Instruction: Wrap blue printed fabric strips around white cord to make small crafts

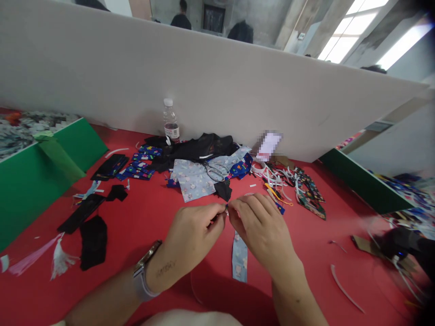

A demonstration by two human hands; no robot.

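My left hand (pixel 200 231) and my right hand (pixel 263 224) meet over the red table, fingertips pinched close together. A tiny dark and white bit shows between them, too small to name. Below my right hand a light blue printed fabric strip (pixel 239 260) extends toward me; whether the fingers hold its upper end is hidden. Just beyond the fingertips lies a black fabric scrap (pixel 223 190). Behind it, scissors (pixel 216 172) rest on a larger piece of light blue printed fabric (pixel 192 181).
A bottle (pixel 171 124) stands against the white partition (pixel 204 81), with black fabric (pixel 200 147) beside it. A phone (pixel 268 146) leans to the right above tangled white straps (pixel 272 174). Green panels (pixel 30 194) flank both sides. Black pieces (pixel 93 242) and tassels (pixel 61 260) lie left.
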